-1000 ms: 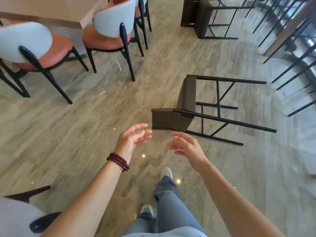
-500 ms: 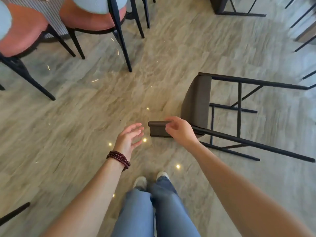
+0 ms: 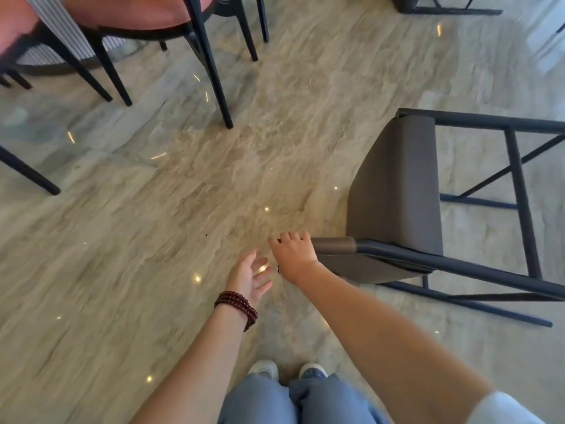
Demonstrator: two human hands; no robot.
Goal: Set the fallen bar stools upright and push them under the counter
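A dark grey bar stool (image 3: 394, 191) with a black metal frame lies on its side on the marble floor at the right. Its legs point right and run past the frame's edge. My right hand (image 3: 293, 255) is closed over the end of the stool's low padded backrest, near the floor. My left hand (image 3: 249, 278), with a dark red bead bracelet at the wrist, hovers just left of it, palm up, fingers spread, holding nothing.
Dining chairs with orange seats and black legs (image 3: 211, 65) stand at the top left around a table base. The base of another dark stool (image 3: 443, 7) shows at the top right. My feet (image 3: 287, 370) stand just below the hands.
The view has closed in on the fallen stool. My right hand went from touching the backrest to gripping its end. My left hand stays open beside it.
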